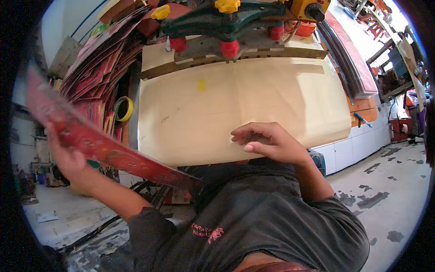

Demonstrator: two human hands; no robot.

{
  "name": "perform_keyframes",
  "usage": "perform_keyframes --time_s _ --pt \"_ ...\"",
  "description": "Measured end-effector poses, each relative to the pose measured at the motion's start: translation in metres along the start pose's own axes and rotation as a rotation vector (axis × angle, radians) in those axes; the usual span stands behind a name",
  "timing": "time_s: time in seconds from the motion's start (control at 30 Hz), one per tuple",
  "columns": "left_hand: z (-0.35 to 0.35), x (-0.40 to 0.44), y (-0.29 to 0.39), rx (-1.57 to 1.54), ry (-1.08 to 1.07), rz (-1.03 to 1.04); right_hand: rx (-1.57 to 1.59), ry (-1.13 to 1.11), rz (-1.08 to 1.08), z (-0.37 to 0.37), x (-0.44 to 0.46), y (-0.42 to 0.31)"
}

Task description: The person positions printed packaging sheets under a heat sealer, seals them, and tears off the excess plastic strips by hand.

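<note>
Plainly, the red board (115, 152) is the thing in hand: tilted at your left, far end raised, near end low by your shirt (267, 217), beside the near edge of the pale sheet (204, 122). Your left hand (70, 161) has it by the outer part, fingers closed about the edge; blur there, so grip firmness can't be told. Your right hand (272, 143) is half open over the sheet, fingers loosely curled, thumb apart, holding nothing; contact with the sheet unclear.

Handling, as I judge it: a long board held off-centre will likely twist, so bring the free hand under the near end before levelling. Lift that low corner well over the sheet's edge; a drag could crease it. Mind the tape roll (130, 110) and red stack (99, 75) on your left.

Further out: green press (222, 22) beyond the sheet, pen (362, 120) at right, second stack (351, 61) above it.
</note>
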State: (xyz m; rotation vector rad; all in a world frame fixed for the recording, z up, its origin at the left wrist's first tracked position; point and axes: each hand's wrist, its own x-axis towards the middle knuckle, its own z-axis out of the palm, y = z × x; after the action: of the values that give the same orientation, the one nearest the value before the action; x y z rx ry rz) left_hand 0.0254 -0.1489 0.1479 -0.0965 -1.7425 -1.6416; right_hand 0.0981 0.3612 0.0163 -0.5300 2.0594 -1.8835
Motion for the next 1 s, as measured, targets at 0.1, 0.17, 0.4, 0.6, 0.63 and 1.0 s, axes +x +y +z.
perform_keyframes --time_s 0.1,0.17,0.4,0.6,0.63,1.0 --pt "-0.070 0.029 -0.007 0.297 -0.205 0.513 0.052 -0.068 -0.042 -0.007 -0.001 -0.001" --pt "-0.089 0.034 -0.021 0.255 -0.131 0.494 0.108 -0.142 -0.142 -0.013 0.000 0.000" --pt "-0.055 -0.026 -0.067 -0.245 0.692 -0.296 0.257 -0.043 -0.065 -0.024 -0.004 -0.015" --pt "-0.020 -0.095 -0.099 -0.374 0.696 -0.444 0.129 0.140 0.026 -0.017 -0.001 -0.031" --pt "-0.016 -0.097 -0.102 -0.373 0.697 -0.446 0.213 0.131 0.109 -0.016 -0.001 -0.034" --pt "0.023 -0.114 -0.099 -0.443 0.603 -0.557 0.462 0.330 -0.011 -0.019 -0.001 -0.026"
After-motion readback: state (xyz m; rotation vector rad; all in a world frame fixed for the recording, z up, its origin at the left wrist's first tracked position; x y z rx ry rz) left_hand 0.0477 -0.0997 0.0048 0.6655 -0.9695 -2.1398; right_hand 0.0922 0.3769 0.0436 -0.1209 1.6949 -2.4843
